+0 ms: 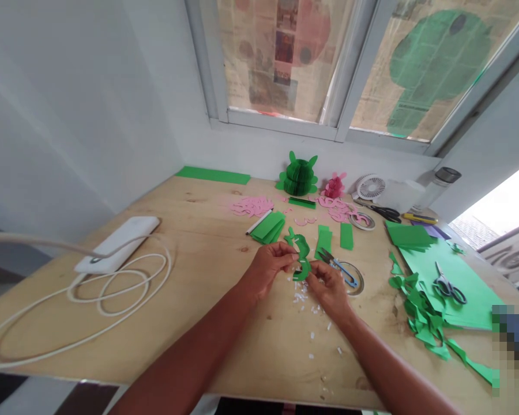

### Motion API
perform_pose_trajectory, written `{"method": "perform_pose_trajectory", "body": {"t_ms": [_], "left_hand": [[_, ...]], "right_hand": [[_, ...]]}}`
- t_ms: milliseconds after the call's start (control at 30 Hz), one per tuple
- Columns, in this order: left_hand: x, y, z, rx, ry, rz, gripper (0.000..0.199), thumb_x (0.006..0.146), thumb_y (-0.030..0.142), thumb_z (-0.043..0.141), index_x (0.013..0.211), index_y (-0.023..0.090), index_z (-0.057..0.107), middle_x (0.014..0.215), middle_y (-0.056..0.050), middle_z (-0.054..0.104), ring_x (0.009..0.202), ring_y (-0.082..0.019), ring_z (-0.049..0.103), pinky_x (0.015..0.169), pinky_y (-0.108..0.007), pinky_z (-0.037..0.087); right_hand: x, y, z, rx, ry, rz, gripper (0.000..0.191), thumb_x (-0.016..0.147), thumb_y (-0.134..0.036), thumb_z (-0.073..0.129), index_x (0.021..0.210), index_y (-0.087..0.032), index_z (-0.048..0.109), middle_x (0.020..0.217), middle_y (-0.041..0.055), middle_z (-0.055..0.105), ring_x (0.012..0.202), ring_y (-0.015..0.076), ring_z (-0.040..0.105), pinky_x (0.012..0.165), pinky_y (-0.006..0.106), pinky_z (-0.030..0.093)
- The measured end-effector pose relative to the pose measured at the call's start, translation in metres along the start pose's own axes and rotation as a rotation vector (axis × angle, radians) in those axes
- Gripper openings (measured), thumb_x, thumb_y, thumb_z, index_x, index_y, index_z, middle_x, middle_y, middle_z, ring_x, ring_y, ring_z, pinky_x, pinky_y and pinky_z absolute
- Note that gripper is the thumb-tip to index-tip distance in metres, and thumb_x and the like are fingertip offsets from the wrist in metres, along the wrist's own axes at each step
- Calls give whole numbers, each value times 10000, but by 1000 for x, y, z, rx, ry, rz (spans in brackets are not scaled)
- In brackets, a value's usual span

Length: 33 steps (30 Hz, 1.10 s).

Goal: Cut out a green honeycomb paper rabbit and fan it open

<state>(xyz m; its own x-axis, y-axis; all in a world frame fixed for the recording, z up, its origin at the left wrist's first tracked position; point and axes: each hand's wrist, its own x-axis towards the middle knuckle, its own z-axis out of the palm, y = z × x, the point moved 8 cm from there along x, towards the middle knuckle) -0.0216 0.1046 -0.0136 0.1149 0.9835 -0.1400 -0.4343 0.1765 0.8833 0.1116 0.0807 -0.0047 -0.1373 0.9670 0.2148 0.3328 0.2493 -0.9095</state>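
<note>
Green paper cutout upright between both hands, long axis toward 12 o'clock.
Left hand pinching its middle, right hand pinching its lower end.

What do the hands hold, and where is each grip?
A green cut-paper shape: left hand pinches its middle, right hand its lower end.

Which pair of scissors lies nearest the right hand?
The slim scissors on the tape roll; a pair on the green card and a pair by the white fan lie farther off.
</note>
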Motion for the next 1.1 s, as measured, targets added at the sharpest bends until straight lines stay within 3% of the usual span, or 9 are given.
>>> {"method": "perform_pose_trajectory", "body": {"t_ms": [567, 1100], "left_hand": [[0, 0, 1, -1, -4, 15, 231, 497, 222, 808, 614, 133, 631, 531, 28, 567, 458, -62, 461, 468, -209, 364], [3, 1, -2, 57, 4, 58, 203, 517, 223, 789, 619, 131, 639, 560, 15, 588, 502, -73, 480, 491, -205, 362]], "right_hand": [[1, 5, 0, 38, -14, 11, 244, 768, -365, 582, 644, -155, 593, 532, -36, 442, 512, 93, 384, 487, 217, 320], [3, 14, 2, 135, -8, 18, 239, 767, -392, 596, 691, -166, 617, 593, -18, 521, 549, 113, 448, 531, 232, 378]]}}
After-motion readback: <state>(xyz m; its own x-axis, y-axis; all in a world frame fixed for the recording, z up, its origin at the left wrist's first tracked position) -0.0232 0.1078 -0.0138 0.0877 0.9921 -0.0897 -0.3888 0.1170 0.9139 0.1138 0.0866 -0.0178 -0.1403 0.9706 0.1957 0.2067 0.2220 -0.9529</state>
